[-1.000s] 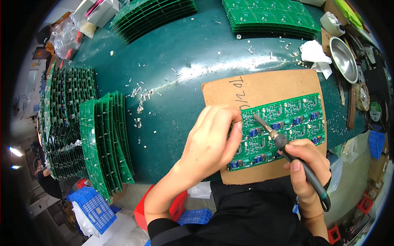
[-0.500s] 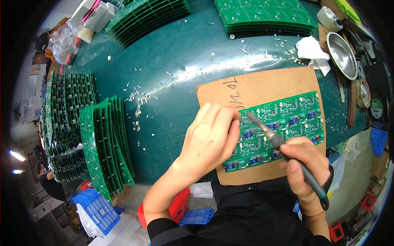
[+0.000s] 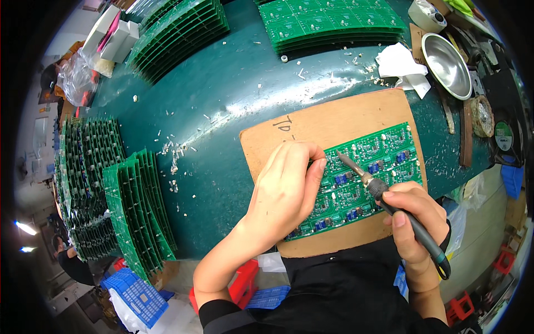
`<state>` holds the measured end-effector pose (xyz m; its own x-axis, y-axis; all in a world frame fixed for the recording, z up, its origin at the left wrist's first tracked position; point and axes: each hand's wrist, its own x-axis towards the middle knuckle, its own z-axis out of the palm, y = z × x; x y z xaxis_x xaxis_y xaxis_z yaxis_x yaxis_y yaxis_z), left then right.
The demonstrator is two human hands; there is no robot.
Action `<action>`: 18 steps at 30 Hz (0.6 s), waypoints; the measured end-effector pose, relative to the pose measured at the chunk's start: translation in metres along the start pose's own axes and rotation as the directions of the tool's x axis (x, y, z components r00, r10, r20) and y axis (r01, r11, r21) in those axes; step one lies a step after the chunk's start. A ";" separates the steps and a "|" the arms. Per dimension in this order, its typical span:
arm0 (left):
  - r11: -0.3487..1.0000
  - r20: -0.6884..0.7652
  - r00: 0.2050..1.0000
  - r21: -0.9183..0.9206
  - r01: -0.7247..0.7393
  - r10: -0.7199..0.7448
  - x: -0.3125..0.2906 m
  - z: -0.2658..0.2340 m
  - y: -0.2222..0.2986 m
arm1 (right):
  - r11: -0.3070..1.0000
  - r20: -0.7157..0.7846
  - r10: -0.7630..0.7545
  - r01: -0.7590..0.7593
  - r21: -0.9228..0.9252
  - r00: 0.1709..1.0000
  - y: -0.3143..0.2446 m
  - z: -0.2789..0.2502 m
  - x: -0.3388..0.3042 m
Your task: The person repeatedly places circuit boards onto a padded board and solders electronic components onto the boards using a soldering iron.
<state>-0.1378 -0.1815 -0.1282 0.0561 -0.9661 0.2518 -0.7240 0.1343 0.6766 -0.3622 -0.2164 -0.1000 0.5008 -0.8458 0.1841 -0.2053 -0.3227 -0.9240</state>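
1. Electronics workshop, by the look.
2. Green workbench (image 3: 214,183); stacked circuit boards (image 3: 334,16) along its edges, tiny loose parts (image 3: 177,151) scattered.
3. Soldering iron (image 3: 376,187) over one board (image 3: 384,147).
4. Blue plastic crate (image 3: 139,298) beside workbench.

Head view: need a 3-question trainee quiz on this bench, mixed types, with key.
1. Open: What tool does the right hand hold?
2. True or false: The metal bowl sits to the left of the white paper in the picture.
3. Fill in: The circuit board lies on a flat ____ sheet.

Key:
1. A soldering iron.
2. False; the metal bowl is to the right of the white paper.
3. Brown.
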 end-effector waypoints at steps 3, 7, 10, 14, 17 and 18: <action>0.999 -0.018 0.999 -0.014 0.038 -0.038 0.001 0.004 -0.001 | 1.000 0.021 0.006 -0.006 -0.014 1.000 0.002 0.000 0.003; 0.999 -0.037 0.999 -0.012 -0.036 0.036 0.004 0.011 -0.005 | 1.000 0.046 -0.014 0.015 -0.019 0.999 0.002 -0.001 0.005; 0.992 -0.062 0.993 0.088 -0.091 0.097 0.003 0.014 -0.005 | 0.998 0.051 -0.046 0.048 -0.029 0.998 0.004 0.001 0.006; 0.986 -0.052 0.993 0.136 -0.094 0.102 0.005 0.013 0.002 | 0.996 -0.001 -0.083 0.083 -0.032 0.997 0.007 -0.003 0.003; 0.989 -0.026 0.998 0.132 -0.061 0.065 0.006 0.007 0.006 | 0.999 -0.105 -0.040 0.037 -0.026 0.994 0.002 -0.015 0.001; 0.991 -0.011 0.998 0.122 -0.058 0.060 0.006 0.006 0.007 | 1.000 -0.128 -0.022 0.021 -0.015 0.991 0.003 -0.018 0.000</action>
<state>-0.1464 -0.1880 -0.1258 0.0203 -0.9539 0.2995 -0.8046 0.1623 0.5713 -0.3782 -0.2250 -0.0972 0.3932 -0.8859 0.2462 -0.2074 -0.3463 -0.9149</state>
